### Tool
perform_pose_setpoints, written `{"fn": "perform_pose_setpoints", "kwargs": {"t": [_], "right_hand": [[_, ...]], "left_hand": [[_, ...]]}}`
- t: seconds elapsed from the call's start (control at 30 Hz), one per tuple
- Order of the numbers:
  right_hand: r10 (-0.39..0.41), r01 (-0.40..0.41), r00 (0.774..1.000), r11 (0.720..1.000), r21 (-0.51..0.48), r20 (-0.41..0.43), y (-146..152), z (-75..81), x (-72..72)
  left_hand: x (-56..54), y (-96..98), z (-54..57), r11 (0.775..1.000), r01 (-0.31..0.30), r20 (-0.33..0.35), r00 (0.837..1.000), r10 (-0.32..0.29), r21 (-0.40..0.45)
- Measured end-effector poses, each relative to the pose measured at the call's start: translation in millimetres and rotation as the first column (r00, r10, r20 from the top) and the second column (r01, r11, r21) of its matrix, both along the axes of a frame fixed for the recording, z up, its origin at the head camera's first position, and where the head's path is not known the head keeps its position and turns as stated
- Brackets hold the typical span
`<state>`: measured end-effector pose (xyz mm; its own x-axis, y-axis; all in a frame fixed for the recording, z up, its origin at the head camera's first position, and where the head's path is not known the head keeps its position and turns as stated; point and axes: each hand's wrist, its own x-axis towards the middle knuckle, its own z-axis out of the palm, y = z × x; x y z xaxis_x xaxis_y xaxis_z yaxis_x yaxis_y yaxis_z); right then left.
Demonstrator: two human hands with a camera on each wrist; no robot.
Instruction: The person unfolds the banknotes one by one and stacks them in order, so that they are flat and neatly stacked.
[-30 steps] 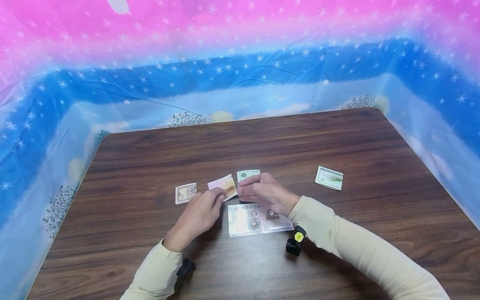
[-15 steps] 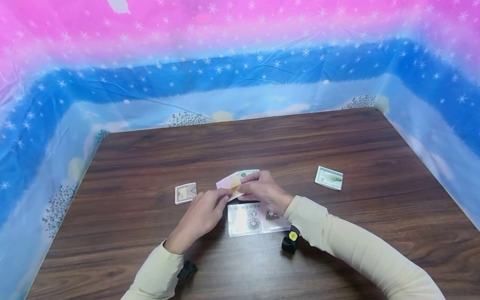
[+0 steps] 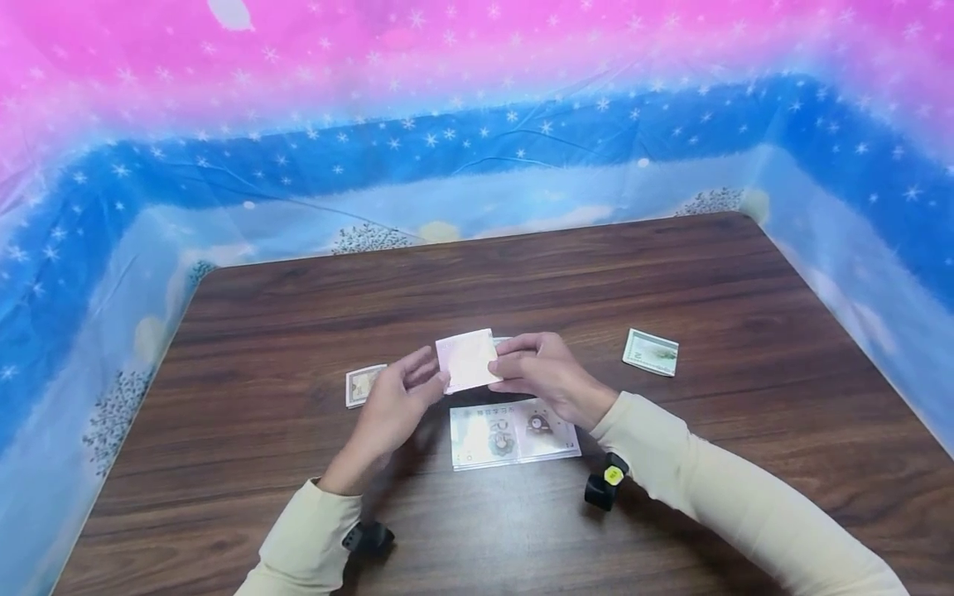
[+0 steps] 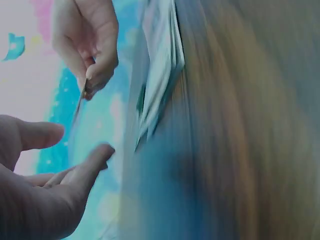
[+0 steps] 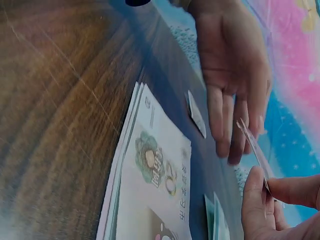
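My right hand [image 3: 507,368] pinches a folded pink banknote [image 3: 468,361] by its right edge and holds it upright above the wooden table [image 3: 522,273]. In the right wrist view the thumb and fingers of that hand [image 5: 270,200] clamp the thin note [image 5: 252,145]. My left hand [image 3: 417,382] hovers at the note's left side with its fingers straight and spread; I cannot tell whether they touch it. A flat stack of banknotes [image 3: 514,432] lies just below both hands.
A folded note [image 3: 359,385] lies left of my left hand. A folded green note [image 3: 652,352] sits far right, and another [image 3: 501,340] peeks out behind my right hand. A starry blue and pink sheet [image 3: 477,124] surrounds the table.
The pink note has risen off the table and turned upright in my right hand. My left hand has released it and spread its fingers.
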<state>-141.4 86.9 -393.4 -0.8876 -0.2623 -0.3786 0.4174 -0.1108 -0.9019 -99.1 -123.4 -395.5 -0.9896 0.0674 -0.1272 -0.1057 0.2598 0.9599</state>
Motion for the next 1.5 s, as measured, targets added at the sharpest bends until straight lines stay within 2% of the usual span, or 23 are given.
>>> {"fn": "perform_pose_setpoints", "kwargs": {"t": [0.03, 0.1, 0.2, 0.3, 0.4, 0.5, 0.73, 0.9, 1.03, 1.17, 1.43, 1.5], "right_hand": [[0.004, -0.004, 1.000, 1.000, -0.006, 0.000, 1.1, 0.8, 1.5], [0.010, -0.010, 1.000, 1.000, -0.013, 0.003, 3.1, 1.8, 4.4], [0.005, -0.005, 1.000, 1.000, -0.013, 0.004, 5.8, 2.7, 8.2], [-0.004, 0.004, 1.000, 1.000, -0.003, -0.014, 8.9, 2.8, 11.7], [0.000, 0.000, 0.999, 1.000, 0.025, -0.036, 12.7, 3.4, 14.4], [0.038, -0.035, 0.997, 0.998, 0.054, -0.064, 17.9, 4.0, 17.3], [0.122, -0.116, 0.989, 0.990, 0.077, -0.085, 25.1, 5.3, 24.9], [0.156, -0.143, 0.982, 0.982, 0.120, -0.103, 25.0, 5.2, 29.4], [0.166, -0.148, 0.980, 0.976, 0.158, -0.113, 23.5, 6.7, 31.9], [0.176, -0.157, 0.977, 0.976, 0.153, -0.117, 24.6, 7.0, 33.1], [0.227, -0.197, 0.963, 0.961, 0.194, -0.147, 33.1, 9.4, 34.7], [0.231, -0.206, 0.962, 0.963, 0.171, -0.142, 36.3, 10.1, 34.9]], "left_hand": [[-0.4, 1.4, -0.5, 0.996, -0.018, 0.040, 0.999, 0.015, 0.084], [-0.7, 4.3, -0.8, 0.975, -0.061, 0.108, 0.993, 0.039, 0.213], [0.0, 8.5, 1.2, 0.948, -0.115, 0.155, 0.985, 0.071, 0.298], [1.4, 12.5, 4.7, 0.940, -0.132, 0.158, 0.984, 0.085, 0.316], [2.5, 16.2, 8.5, 0.938, -0.119, 0.150, 0.986, 0.073, 0.326], [3.8, 19.9, 10.9, 0.933, -0.098, 0.145, 0.988, 0.050, 0.347], [5.0, 28.8, 8.3, 0.915, -0.033, 0.148, 0.989, -0.030, 0.403], [4.7, 36.6, 5.9, 0.911, 0.013, 0.118, 0.991, -0.068, 0.412], [5.1, 40.8, 4.6, 0.916, 0.042, 0.082, 0.993, -0.081, 0.399], [5.4, 42.5, 3.4, 0.920, 0.045, 0.075, 0.994, -0.081, 0.389], [6.1, 41.3, 5.8, 0.932, 0.017, 0.104, 0.993, -0.059, 0.363], [6.3, 40.3, 6.8, 0.935, 0.007, 0.102, 0.994, -0.046, 0.354]]}}
